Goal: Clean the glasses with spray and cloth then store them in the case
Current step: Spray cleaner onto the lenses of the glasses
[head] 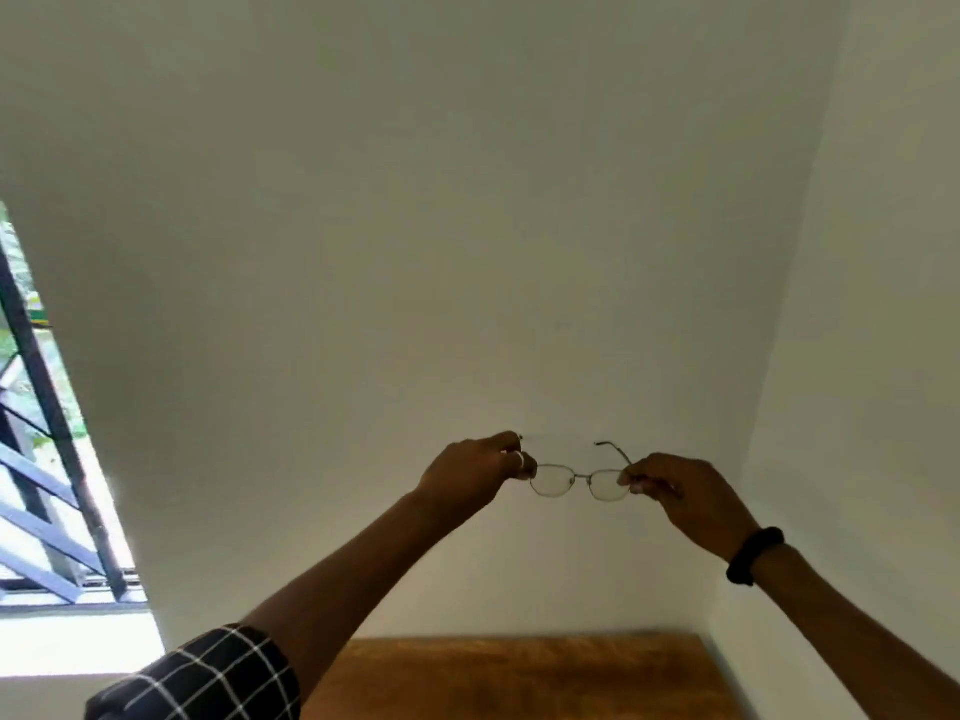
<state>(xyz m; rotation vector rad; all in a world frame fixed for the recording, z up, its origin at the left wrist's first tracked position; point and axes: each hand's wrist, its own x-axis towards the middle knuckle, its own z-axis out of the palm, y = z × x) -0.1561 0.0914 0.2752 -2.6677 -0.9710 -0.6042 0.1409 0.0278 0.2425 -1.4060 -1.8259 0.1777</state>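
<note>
Thin metal-framed glasses (pixel 579 480) with clear lenses, temples unfolded, are held level and raised before the pale wall.

Both arms reached upward, nearly straight; the left hand (pixel 467 467) and right hand (pixel 685 491) each pinched an end of the glasses (pixel 579 480).

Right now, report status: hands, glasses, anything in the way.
Left hand, right hand each pinch one end of the glasses, held up. Spray, cloth, case not in view. Nothing blocking.
</note>
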